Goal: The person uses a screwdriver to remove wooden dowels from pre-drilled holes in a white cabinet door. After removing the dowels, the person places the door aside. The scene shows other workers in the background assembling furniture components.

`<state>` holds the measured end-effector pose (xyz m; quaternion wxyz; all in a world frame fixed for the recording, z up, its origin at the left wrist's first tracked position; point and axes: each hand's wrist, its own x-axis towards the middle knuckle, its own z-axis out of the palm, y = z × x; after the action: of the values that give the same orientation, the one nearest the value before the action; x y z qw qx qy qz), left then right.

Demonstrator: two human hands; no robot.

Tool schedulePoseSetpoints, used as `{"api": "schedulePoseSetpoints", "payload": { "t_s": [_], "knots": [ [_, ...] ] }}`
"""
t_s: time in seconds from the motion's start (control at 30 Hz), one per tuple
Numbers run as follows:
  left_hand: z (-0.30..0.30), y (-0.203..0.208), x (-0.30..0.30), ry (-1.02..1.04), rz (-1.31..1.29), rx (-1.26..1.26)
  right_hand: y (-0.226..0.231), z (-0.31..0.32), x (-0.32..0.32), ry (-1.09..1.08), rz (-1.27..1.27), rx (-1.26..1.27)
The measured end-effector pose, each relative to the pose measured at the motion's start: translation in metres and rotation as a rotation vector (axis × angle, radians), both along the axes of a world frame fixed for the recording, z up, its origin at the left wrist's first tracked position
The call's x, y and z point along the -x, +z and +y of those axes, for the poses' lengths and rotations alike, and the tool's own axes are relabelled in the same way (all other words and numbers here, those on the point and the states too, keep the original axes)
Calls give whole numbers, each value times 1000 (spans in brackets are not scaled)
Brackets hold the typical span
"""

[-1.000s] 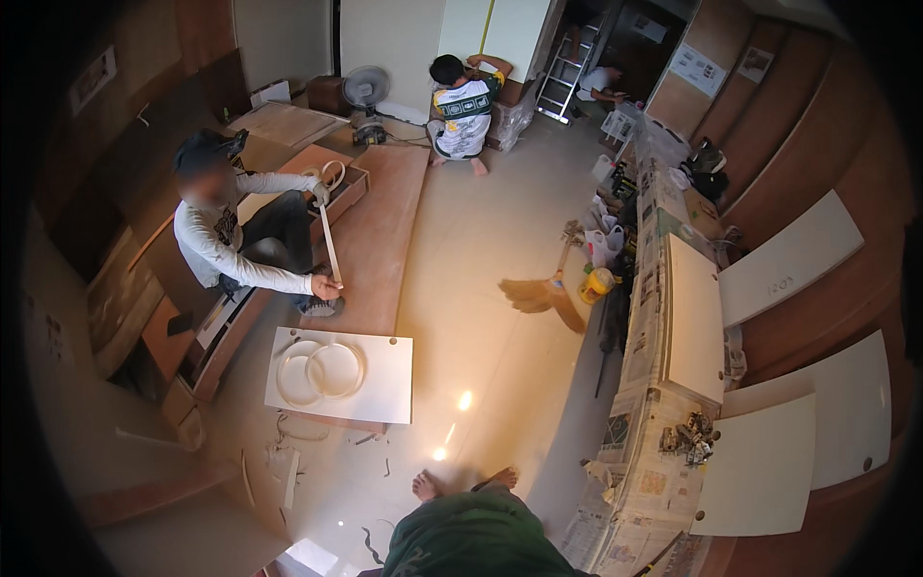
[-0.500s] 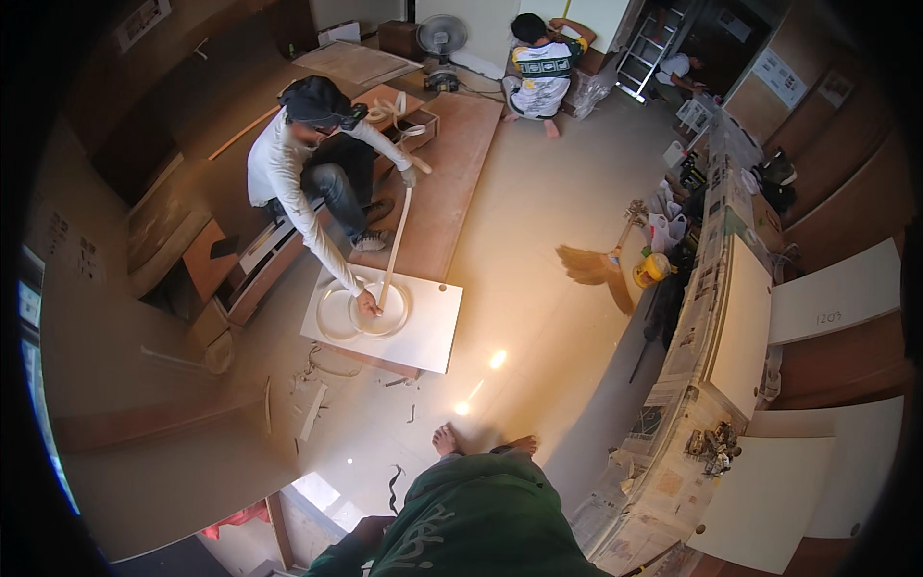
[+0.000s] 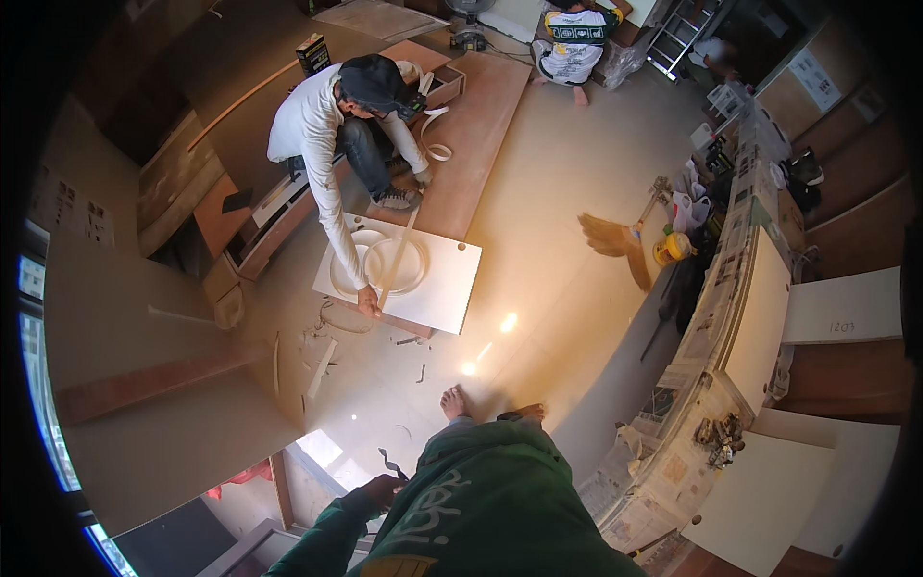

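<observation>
My left hand (image 3: 384,489) is at the lower middle, beside my green top. Its fingers look closed, and a thin, dark, curved piece (image 3: 390,463) sticks out from them; its exact kind is too small to make out. My right hand is out of sight. Farther off, a crouching co-worker (image 3: 332,135) stretches a pale flat strip (image 3: 398,252) across a white panel (image 3: 448,279) with both hands. Coils of similar pale strip (image 3: 420,279) lie on that panel. My bare feet (image 3: 453,402) stand on the floor short of it.
Offcuts (image 3: 322,369) litter the floor on the left. A large board (image 3: 163,433) fills the lower left. At right are a broom (image 3: 615,242), a yellow container (image 3: 670,249) and a long paper-covered counter (image 3: 663,471). Another person (image 3: 574,48) and a ladder (image 3: 681,38) are at the back.
My left hand and forearm have come further into view, with the dark piece. The co-worker has leaned forward and drawn the strip lower across the panel. The whole view has shifted.
</observation>
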<state>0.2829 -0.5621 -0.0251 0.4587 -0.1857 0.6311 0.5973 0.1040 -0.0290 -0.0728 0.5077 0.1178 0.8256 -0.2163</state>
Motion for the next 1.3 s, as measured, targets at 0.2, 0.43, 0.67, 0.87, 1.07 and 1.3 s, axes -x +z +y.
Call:
{"api": "schedulePoseSetpoints", "payload": {
  "t_s": [0.2, 0.43, 0.67, 0.87, 1.07, 1.3],
  "knots": [
    [7, -30, -26, -119, 278, -28, 11, 2, -9, -6, -14, -8],
    [-7, -51, -66, -208, 235, -61, 22, 3, -21, -29, -18, 1],
    [-36, -46, -56, -381, 307, -2, 42, 7, -38, -66, -8, 11],
    [-31, -33, -4, -380, 188, 136, 57, 17, -43, -54, -4, 44],
    [3, -27, 65, -353, 169, 267, 77, 44, -31, 33, -30, 113],
    [61, -6, 119, -383, 181, 347, 115, 96, -17, 128, -28, 225]
  ]
}}
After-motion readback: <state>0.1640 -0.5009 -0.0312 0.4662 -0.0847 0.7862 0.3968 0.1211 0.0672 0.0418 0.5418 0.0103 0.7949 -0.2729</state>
